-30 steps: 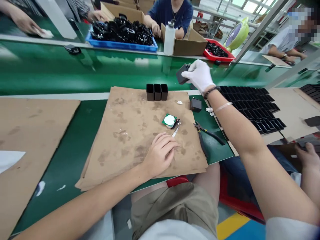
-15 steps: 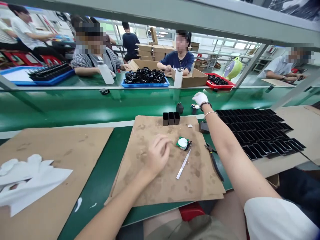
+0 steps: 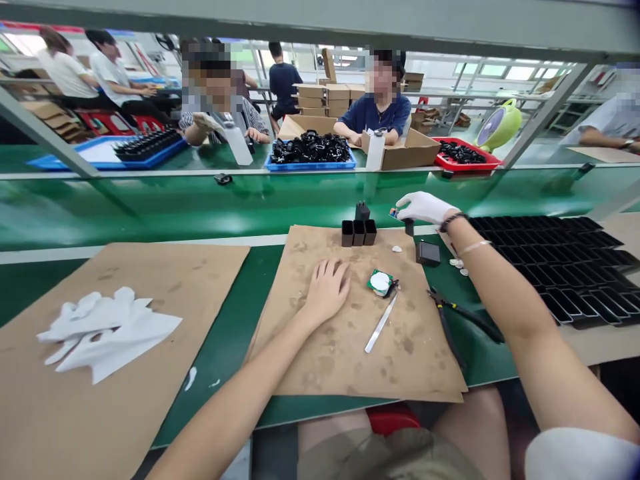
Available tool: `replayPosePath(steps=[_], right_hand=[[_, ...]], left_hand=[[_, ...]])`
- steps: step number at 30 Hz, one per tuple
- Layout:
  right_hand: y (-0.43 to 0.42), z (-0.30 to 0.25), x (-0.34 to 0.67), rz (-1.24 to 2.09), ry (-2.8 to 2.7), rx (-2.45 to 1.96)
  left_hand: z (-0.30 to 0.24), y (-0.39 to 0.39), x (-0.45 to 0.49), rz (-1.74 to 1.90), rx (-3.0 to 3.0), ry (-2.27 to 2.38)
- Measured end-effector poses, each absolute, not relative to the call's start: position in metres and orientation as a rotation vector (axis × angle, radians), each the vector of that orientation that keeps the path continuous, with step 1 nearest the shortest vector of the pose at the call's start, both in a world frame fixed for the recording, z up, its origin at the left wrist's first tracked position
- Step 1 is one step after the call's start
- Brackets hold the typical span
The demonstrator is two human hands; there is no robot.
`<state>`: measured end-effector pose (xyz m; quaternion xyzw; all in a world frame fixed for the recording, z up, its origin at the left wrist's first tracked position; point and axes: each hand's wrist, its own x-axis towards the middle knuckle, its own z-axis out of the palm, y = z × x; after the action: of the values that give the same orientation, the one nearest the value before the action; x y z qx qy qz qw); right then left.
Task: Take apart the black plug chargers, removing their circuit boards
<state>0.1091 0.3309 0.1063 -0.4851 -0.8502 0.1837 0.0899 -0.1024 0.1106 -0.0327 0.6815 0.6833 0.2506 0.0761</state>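
Note:
My left hand (image 3: 329,291), bare, lies palm down with fingers stretched out on the brown cardboard (image 3: 320,360). My right hand (image 3: 424,207), in a white glove, pinches a small circuit board (image 3: 394,213) by its edge; most of it is hidden by the fingers. Just below that hand stands a small black case (image 3: 409,227). Between my hands a green circuit board (image 3: 381,283) with a round white pad lies on the cardboard, beside silver tweezers (image 3: 382,323). Three open black cases (image 3: 359,233) stand in a row at the far edge, with a black plug adapter (image 3: 363,211) behind them.
Black-handled pliers (image 3: 445,313) lie at the right of the cardboard, near another black case (image 3: 428,253). Rows of black housings (image 3: 550,267) fill the right side. A white glove (image 3: 110,327) lies on the left cardboard. Across the bench, people sit behind a blue tray (image 3: 310,165) of black parts.
My right hand has closed on the small circuit board that sat on the black case and shifted it slightly. My left hand has flattened onto the cardboard. The view has turned left.

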Motion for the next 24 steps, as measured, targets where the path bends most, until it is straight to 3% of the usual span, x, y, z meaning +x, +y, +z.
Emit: replayPosePath(steps=[6, 11, 17, 20, 24], right_hand=[[0.199, 0.091, 0.167, 0.727, -2.842, -0.995], [0.140, 0.075, 0.201, 0.951, -2.907, -0.730], [0.091, 0.090, 0.176, 0.249, -2.788, -1.698], [0.077, 0.069, 0.147, 0.195, -2.765, -1.876], [0.088, 0.048, 0.148, 0.283, -2.761, -1.770]], left_hand=[[-0.034, 0.107, -0.099, 0.805, 1.943, 2.006], [-0.021, 0.136, -0.115, 0.957, 1.754, 1.960], [0.011, 0.210, -0.142, 1.161, 1.566, 1.748], [0.010, 0.219, -0.138, 1.099, 1.509, 1.630], [0.001, 0.190, -0.120, 1.229, 1.430, 1.652]])
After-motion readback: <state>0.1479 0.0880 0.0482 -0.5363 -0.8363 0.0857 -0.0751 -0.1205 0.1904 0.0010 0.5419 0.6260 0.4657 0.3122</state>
